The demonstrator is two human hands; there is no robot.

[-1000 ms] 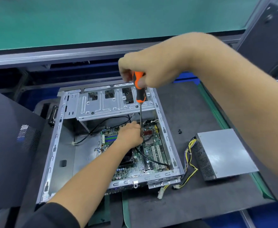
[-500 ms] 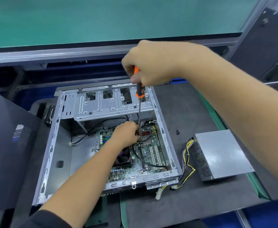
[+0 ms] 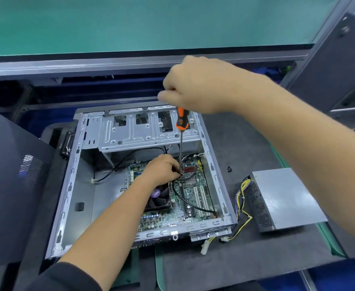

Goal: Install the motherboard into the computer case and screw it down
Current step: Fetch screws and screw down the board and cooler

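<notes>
An open grey computer case (image 3: 71, 177) lies on its side on a dark mat. The green motherboard (image 3: 195, 192) sits inside its right half, with a black CPU fan (image 3: 158, 199) on it. My right hand (image 3: 195, 87) grips the orange-and-black handle of a screwdriver (image 3: 181, 131) held upright above the case. Its shaft runs down to the board beside my left hand (image 3: 161, 170). My left hand's curled fingers pinch at the screwdriver's tip; the screw itself is hidden under them.
A grey power supply (image 3: 285, 198) with yellow and black wires lies on the mat right of the case. Small dark screws (image 3: 229, 169) lie between them. A black perforated side panel (image 3: 10, 181) stands at the left. A black cable crosses the board.
My right hand has shifted a little on the handle, with its fingers now lower and more of the orange grip showing below. The left hand stays at the tip.
</notes>
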